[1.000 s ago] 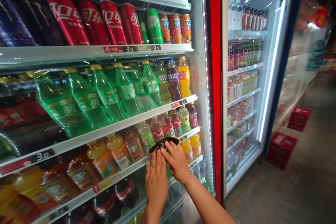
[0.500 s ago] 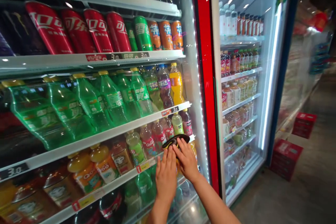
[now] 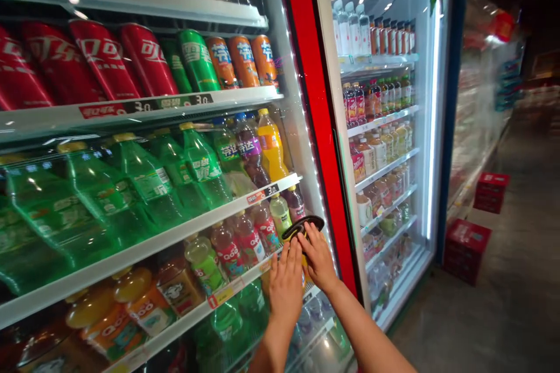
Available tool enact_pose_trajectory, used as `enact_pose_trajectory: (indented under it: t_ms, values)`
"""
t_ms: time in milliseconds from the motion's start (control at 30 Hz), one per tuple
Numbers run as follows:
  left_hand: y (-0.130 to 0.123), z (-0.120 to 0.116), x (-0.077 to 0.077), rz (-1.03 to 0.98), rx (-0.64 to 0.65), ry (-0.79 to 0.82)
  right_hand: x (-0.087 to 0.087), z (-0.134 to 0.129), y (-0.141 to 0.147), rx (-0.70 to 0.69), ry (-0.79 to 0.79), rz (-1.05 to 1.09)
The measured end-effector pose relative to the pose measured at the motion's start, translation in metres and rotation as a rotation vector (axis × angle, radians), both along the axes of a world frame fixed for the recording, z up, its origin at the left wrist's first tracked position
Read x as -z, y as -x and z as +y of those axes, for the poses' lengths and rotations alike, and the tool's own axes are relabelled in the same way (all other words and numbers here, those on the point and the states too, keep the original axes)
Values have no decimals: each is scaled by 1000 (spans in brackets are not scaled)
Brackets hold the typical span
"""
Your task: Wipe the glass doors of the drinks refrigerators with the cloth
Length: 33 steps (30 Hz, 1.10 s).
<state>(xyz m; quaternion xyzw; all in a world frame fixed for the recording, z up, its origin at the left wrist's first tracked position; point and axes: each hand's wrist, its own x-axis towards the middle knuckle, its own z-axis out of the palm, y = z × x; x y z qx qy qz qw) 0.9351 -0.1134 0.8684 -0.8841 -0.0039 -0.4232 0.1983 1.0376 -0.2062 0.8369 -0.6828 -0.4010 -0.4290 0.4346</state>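
A black oval disc [image 3: 303,227] with yellow marks sits at the glass front of a drinks fridge, near its red frame [image 3: 321,128]. My left hand [image 3: 286,280] lies with stretched fingers against the disc's lower left edge. Higher up and to the right, my right hand [image 3: 318,256] has its fingers extended over the disc's face. Both hands are open and partly cover it. Behind the glass, close to my fingertips, stand a pale green bottle [image 3: 280,214] and a dark purple bottle [image 3: 296,204].
Shelves hold red cans [image 3: 146,61], green bottles [image 3: 146,178] and Qoo bottles [image 3: 230,247]. To the right stands a second lit fridge [image 3: 385,64] with bottles. Red boxes [image 3: 466,250] sit on the floor [image 3: 503,315] beyond it.
My hands and the black disc have shifted right relative to the bottles behind, closer to the red frame. The view has turned right. Both hands keep their fingers on the disc.
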Motion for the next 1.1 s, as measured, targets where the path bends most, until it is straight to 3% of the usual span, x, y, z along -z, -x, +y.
enact_pose_trajectory:
  t_ms: [100,167,300,367,433,500,567,633,733,833,900,1000,1100]
  values:
    - [-9,-16,15,77,26,-8,17,-22,-10,32,29,17]
    - [-22,-28,4,138,42,-3,9,-32,-20,56,25,49]
    - [-35,-37,-34,157,25,47,-29,-28,-31,52,-23,82]
    - [-28,-34,-36,131,0,67,-33,-20,-26,27,-43,79]
    - [-16,-30,-19,105,-27,78,-20,-16,-17,-22,-18,49]
    - [-7,-30,8,91,-45,76,1,-20,-11,-64,34,14]
    - [-9,-35,29,113,-37,50,19,-30,-12,-67,55,6]
    - [-20,-43,32,140,-21,31,22,-41,-19,-49,36,30]
    - [-37,-50,10,166,-1,30,6,-43,-27,-24,-32,104]
    - [-30,-44,-3,171,-13,35,0,-30,-20,-19,-63,149]
    - [-13,-36,9,160,-46,35,13,-22,-9,-59,-15,122]
    - [7,-30,45,155,-68,2,47,-24,2,-106,57,63]
    - [3,-36,63,179,-52,-48,66,-36,-2,-64,51,65]
